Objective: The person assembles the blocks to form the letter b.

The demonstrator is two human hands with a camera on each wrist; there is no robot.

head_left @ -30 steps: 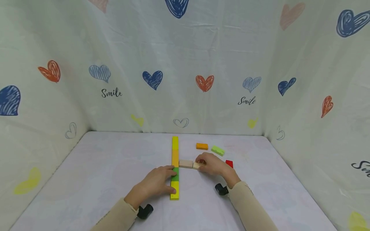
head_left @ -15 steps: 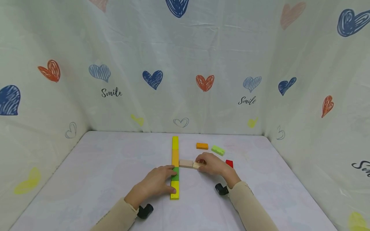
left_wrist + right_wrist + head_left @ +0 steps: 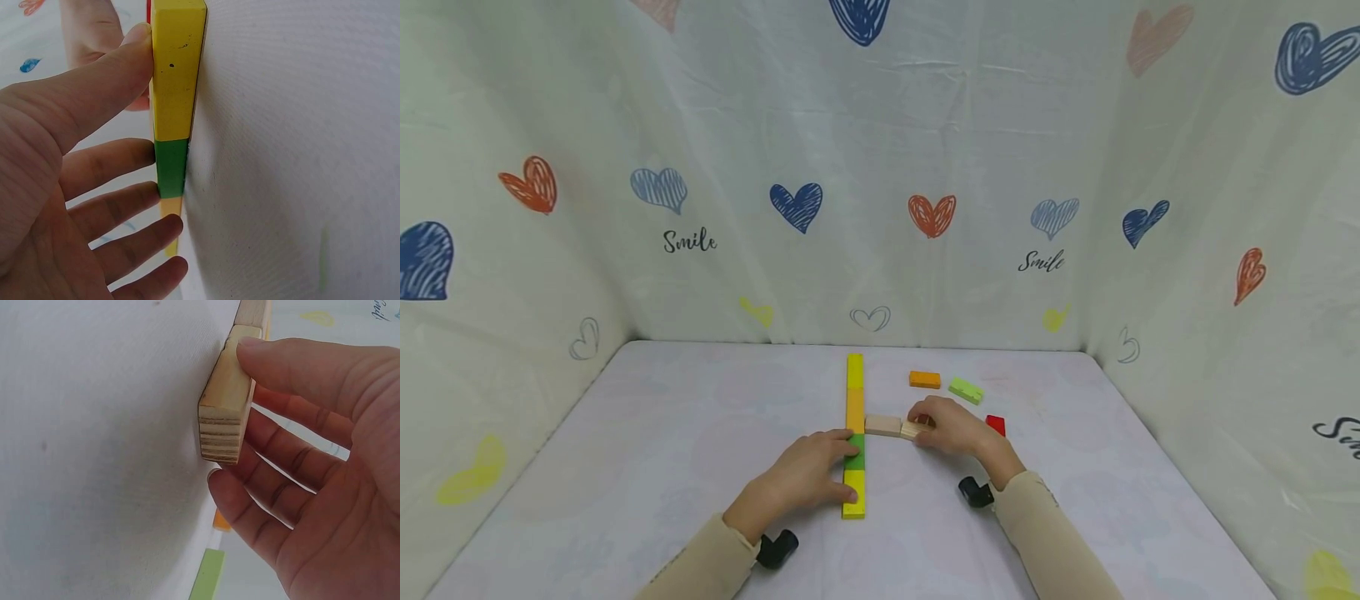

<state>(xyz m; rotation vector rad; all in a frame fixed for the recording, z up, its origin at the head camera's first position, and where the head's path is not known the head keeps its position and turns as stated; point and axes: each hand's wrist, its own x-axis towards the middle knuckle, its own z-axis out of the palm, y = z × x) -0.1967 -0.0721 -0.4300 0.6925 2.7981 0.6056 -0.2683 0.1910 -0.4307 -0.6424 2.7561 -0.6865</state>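
Observation:
A straight row of wooden blocks runs away from me in the head view: a near yellow block (image 3: 853, 496), a green block (image 3: 855, 454), an orange block (image 3: 855, 408) and a far yellow block (image 3: 855, 371). My left hand (image 3: 796, 475) rests along the row's left side, thumb on the near yellow block and loosely straight fingers touching the green one. A plain wooden block (image 3: 882, 426) meets the row's right side. End to end with it lies a second plain wooden block (image 3: 228, 387), which my right hand (image 3: 953, 429) pinches between thumb and fingers.
Behind my right hand lie a loose orange block (image 3: 925, 380) and a light green block (image 3: 966, 391). A red block (image 3: 995, 425) sits just right of that hand, partly hidden. A heart-printed curtain (image 3: 880, 275) rises at the back edge of the white table (image 3: 700, 417).

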